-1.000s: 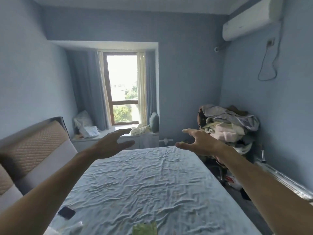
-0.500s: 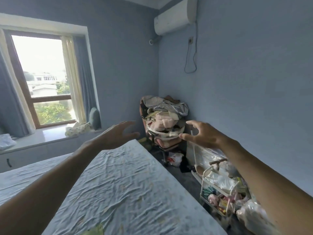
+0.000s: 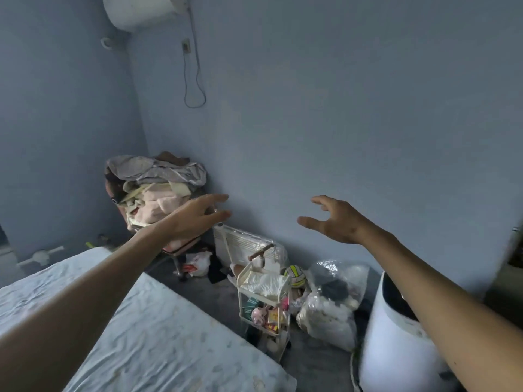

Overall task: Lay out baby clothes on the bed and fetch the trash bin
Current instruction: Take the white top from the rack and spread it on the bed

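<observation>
A: We record both hands raised and empty. The left hand (image 3: 195, 219) has its grip apart, fingers extended in front of the clothes pile (image 3: 152, 188) heaped on a chair in the corner.

B: We confirm. The right hand (image 3: 336, 219) is likewise spread, holding nothing, before the bare wall. The bed (image 3: 158, 329) lies lower left, its sheet wrinkled. A white bin (image 3: 396, 349) stands lower right, beside clear bags (image 3: 331, 306) and a small cart (image 3: 266, 304).

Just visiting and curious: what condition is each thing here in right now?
left hand: open, empty, raised
right hand: open, empty, raised
bed: sheet wrinkled, no clothes showing
pile of clothes: heaped, unsorted
cart: upright, shelves stuffed
plastic bags: full, on floor
</observation>
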The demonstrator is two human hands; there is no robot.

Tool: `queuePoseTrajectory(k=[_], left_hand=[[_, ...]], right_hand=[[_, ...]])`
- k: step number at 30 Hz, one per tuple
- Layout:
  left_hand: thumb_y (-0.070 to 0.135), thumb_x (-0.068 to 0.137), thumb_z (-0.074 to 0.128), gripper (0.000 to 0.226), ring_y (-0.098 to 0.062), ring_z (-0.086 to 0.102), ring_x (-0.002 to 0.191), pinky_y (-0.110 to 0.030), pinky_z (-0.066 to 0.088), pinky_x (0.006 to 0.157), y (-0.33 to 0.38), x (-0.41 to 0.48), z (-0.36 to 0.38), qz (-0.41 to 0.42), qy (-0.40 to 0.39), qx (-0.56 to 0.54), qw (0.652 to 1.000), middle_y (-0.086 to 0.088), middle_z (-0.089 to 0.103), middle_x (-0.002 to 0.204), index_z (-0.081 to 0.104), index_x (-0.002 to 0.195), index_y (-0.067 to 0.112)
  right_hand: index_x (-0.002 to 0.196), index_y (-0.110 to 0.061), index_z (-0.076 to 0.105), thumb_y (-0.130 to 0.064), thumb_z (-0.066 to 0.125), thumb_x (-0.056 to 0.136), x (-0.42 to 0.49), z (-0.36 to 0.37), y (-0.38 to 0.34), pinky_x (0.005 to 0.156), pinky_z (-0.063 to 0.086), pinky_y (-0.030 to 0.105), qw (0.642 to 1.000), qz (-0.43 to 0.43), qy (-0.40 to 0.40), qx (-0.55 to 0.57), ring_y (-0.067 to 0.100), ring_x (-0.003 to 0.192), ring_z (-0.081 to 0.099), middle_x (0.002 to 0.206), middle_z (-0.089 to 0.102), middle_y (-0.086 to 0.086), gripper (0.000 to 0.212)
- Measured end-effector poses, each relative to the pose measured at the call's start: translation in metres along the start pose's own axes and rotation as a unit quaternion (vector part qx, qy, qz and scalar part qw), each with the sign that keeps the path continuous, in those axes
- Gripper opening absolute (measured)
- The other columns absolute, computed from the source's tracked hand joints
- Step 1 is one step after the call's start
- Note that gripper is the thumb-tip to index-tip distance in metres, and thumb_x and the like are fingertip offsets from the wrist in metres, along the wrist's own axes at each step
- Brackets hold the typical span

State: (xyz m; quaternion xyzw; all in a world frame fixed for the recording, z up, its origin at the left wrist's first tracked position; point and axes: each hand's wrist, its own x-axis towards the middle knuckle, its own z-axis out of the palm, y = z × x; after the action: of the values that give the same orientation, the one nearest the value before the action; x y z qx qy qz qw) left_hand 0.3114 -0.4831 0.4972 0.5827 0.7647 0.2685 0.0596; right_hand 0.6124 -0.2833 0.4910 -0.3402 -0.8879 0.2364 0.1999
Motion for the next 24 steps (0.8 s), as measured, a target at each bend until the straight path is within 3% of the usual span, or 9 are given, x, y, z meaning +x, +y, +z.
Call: queuePoseTrajectory(k=[3, 6, 11, 14, 19, 24], left_hand=[[0.090, 0.071, 0.047, 0.104, -0.013, 0.055, 0.131, -0.034, 0.041, 0.114, 0.010, 0.049, 0.030, 0.022, -0.017, -0.015, 0.999, 0.004, 0.056, 0.153, 0.052, 0.153, 0.027], [0.099, 0.071, 0.046, 0.105, -0.015, 0.057, 0.135, -0.044, 0.040, 0.120, 0.008, 0.098, 0.058, 0.041, -0.036, -0.024, 0.998, 0.011, 0.055, 0.154, 0.053, 0.152, 0.033], [0.086, 0.083, 0.051, 0.088, -0.015, 0.050, 0.143, -0.044, 0.037, 0.122, -0.013, 0.176, 0.096, 0.056, -0.061, -0.014, 0.996, 0.010, 0.051, 0.159, 0.049, 0.154, 0.034], [0.066, 0.096, 0.058, 0.069, -0.019, 0.049, 0.144, -0.040, 0.035, 0.122, -0.033, 0.228, 0.111, 0.067, -0.064, -0.009, 0.996, 0.007, 0.049, 0.160, 0.049, 0.155, 0.032], [0.094, 0.076, 0.046, 0.100, -0.016, 0.050, 0.143, -0.045, 0.038, 0.122, -0.074, 0.300, 0.128, 0.054, -0.076, -0.027, 0.995, 0.008, 0.050, 0.159, 0.050, 0.154, 0.031], [0.082, 0.080, 0.050, 0.091, -0.016, 0.058, 0.135, -0.041, 0.046, 0.115, -0.118, 0.354, 0.152, 0.029, -0.089, -0.038, 0.995, 0.008, 0.051, 0.158, 0.050, 0.154, 0.029]], right_hand=[[0.160, -0.024, 0.039, -0.072, 0.070, 0.084, 0.010, -0.007, 0.043, 0.118, 0.039, 0.040, 0.999, 0.035, 0.005, 0.004, 0.018, 0.150, 0.043, 0.165, 0.042, -0.001, 0.095], [0.159, -0.024, 0.040, -0.071, 0.070, 0.085, 0.028, -0.006, 0.077, 0.118, 0.038, 0.038, 0.998, 0.060, 0.010, 0.003, 0.017, 0.149, 0.043, 0.164, 0.043, -0.002, 0.093], [0.159, -0.024, 0.040, -0.072, 0.071, 0.083, 0.082, 0.010, 0.118, 0.121, 0.038, 0.038, 0.996, 0.087, 0.007, 0.001, 0.015, 0.149, 0.044, 0.165, 0.043, -0.004, 0.095], [0.159, -0.024, 0.040, -0.072, 0.070, 0.084, 0.124, 0.018, 0.137, 0.122, 0.037, 0.040, 0.995, 0.097, 0.006, -0.005, 0.016, 0.149, 0.043, 0.165, 0.043, -0.005, 0.095], [0.159, -0.024, 0.040, -0.072, 0.070, 0.084, 0.206, 0.038, 0.158, 0.121, 0.038, 0.040, 0.995, 0.103, -0.016, -0.007, 0.016, 0.149, 0.044, 0.164, 0.043, -0.004, 0.094], [0.158, -0.023, 0.041, -0.071, 0.071, 0.084, 0.277, 0.076, 0.181, 0.119, 0.040, 0.039, 0.994, 0.104, -0.042, 0.014, 0.015, 0.147, 0.046, 0.164, 0.044, -0.004, 0.093]])
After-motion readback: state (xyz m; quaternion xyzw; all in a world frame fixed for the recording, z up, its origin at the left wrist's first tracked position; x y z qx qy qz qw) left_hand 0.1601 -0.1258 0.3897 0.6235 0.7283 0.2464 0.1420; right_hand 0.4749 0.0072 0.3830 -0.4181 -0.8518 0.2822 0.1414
